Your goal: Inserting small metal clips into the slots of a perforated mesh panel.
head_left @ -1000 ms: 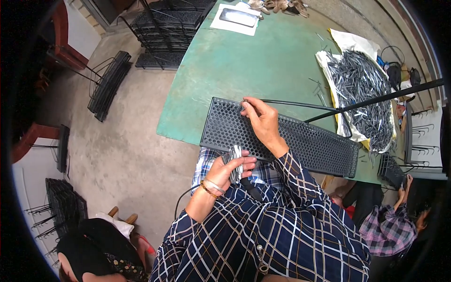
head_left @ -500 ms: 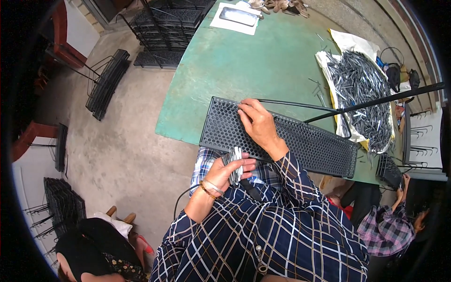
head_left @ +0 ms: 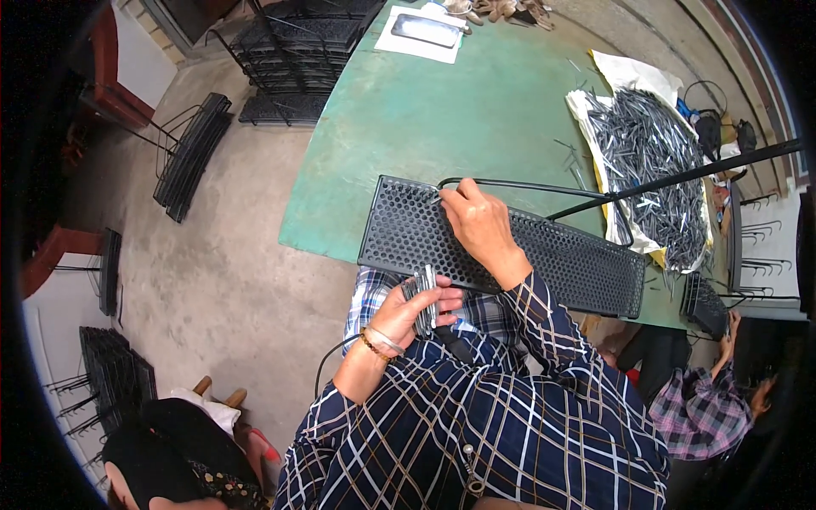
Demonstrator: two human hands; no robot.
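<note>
A black perforated metal panel [head_left: 586,263] with a bent rod frame [head_left: 527,184] lies slantwise over the near edge of the green table and above my lap. Below its left part, my left hand [head_left: 399,316] is closed around a bundle of thin grey metal pins [head_left: 426,302], palm up. My right hand [head_left: 484,228] rests over the panel, thumb and fingertips pinched together at its far edge, close to where the rod frame begins. Whatever is between those fingertips is too small to make out.
On the green table [head_left: 408,127], a white and yellow sack [head_left: 605,183] heaped with metal pins stands at right. A phone [head_left: 425,31] lies on paper, with gloves [head_left: 510,10] behind. Stacked black panels [head_left: 293,59] stand far left. Other people [head_left: 701,408] sit at lower right and lower left.
My right hand has shifted slightly to the right, and its fingers have drawn from spread over the panel into a pinch at the far edge. My left hand keeps still with the pins.
</note>
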